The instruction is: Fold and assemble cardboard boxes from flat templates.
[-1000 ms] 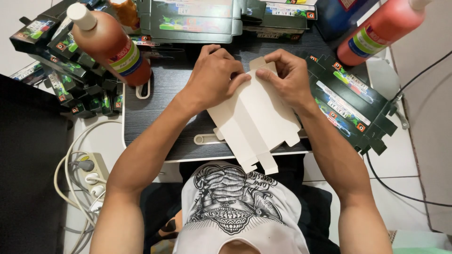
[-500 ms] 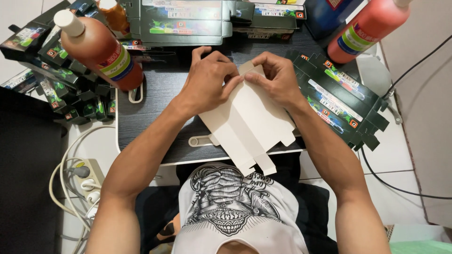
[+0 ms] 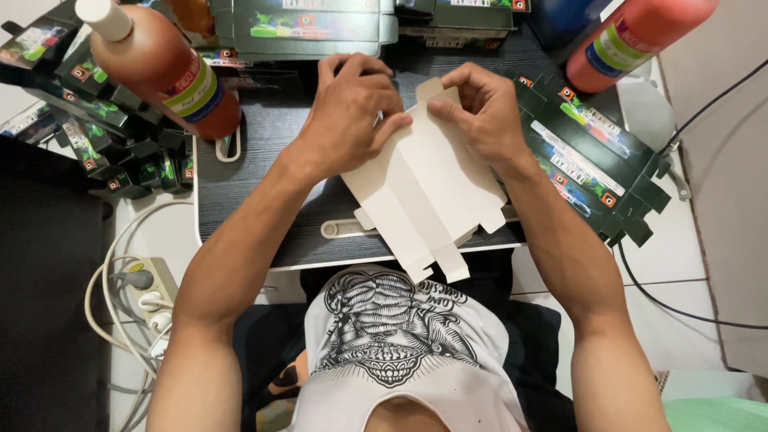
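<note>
The flat carton [image 3: 428,196] is held white side up at the table's [image 3: 264,152] near edge, its long axis running from 11 o'clock down to 5 o'clock, with its tabs overhanging the edge toward the lap. Its far end is pinched by both hands: the left hand [image 3: 348,112] is curled over the 10 o'clock corner, the right hand [image 3: 484,112] is closed on the top flap at 12 o'clock. Bottles [image 3: 164,68] and printed cartons [image 3: 588,160] crowd 3 sides; open room is left only toward 6 o'clock.
</note>
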